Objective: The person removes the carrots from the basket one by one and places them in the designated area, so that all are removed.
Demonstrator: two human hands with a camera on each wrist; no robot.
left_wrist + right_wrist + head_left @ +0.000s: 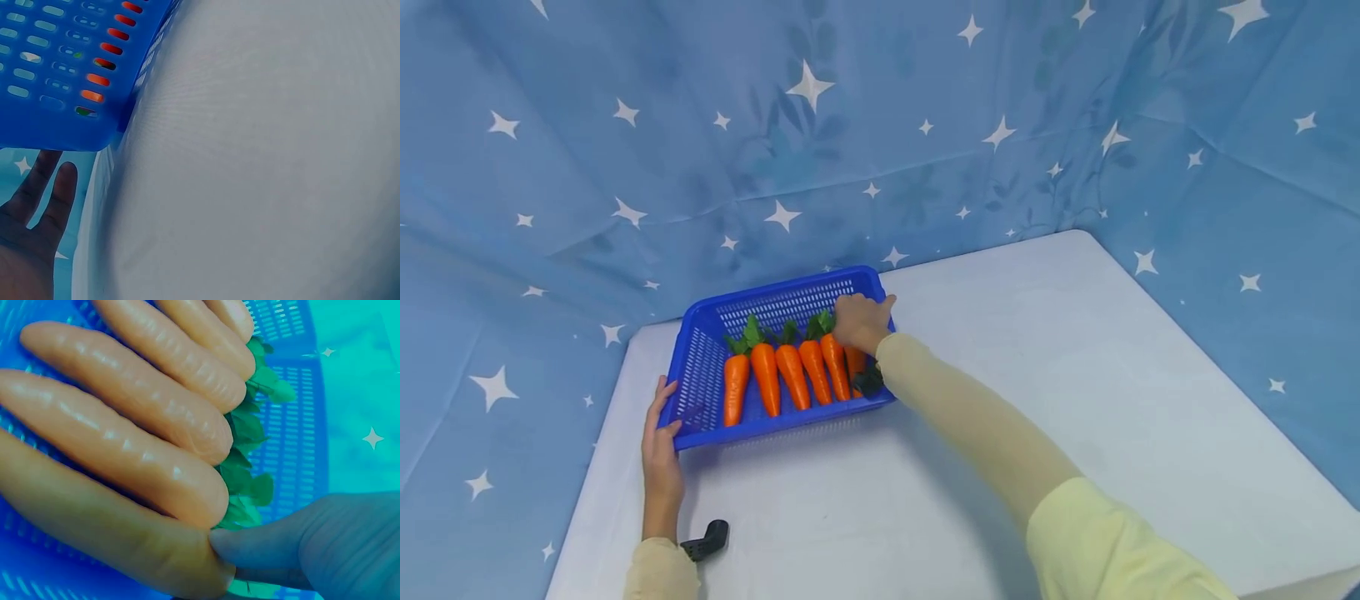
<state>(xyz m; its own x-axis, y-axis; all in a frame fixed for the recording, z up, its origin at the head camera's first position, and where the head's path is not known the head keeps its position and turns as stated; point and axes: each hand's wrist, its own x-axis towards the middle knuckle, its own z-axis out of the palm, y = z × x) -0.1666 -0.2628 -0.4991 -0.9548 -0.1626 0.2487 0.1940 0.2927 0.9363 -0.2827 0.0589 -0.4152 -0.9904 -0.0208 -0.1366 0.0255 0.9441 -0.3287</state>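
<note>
A blue plastic basket (760, 432) with slotted sides stands on the white table, holding several orange toy carrots (766, 379) laid side by side, green leaves toward the far side. My right hand (859, 321) reaches into its right end. In the right wrist view the thumb (250, 547) and a finger pinch the leafy end of the nearest carrot (119, 537), the endmost of the row. My left hand (661, 442) is at the basket's left near corner, its fingers spread and touching the rim. Two of its fingers (59, 197) show extended in the left wrist view.
The white table (1037, 375) extends to the right and in front of the basket. Blue cloth with white stars (880, 142) hangs behind and along both sides. A black device (707, 542) sits at my left wrist, and a dark one (868, 382) at my right.
</note>
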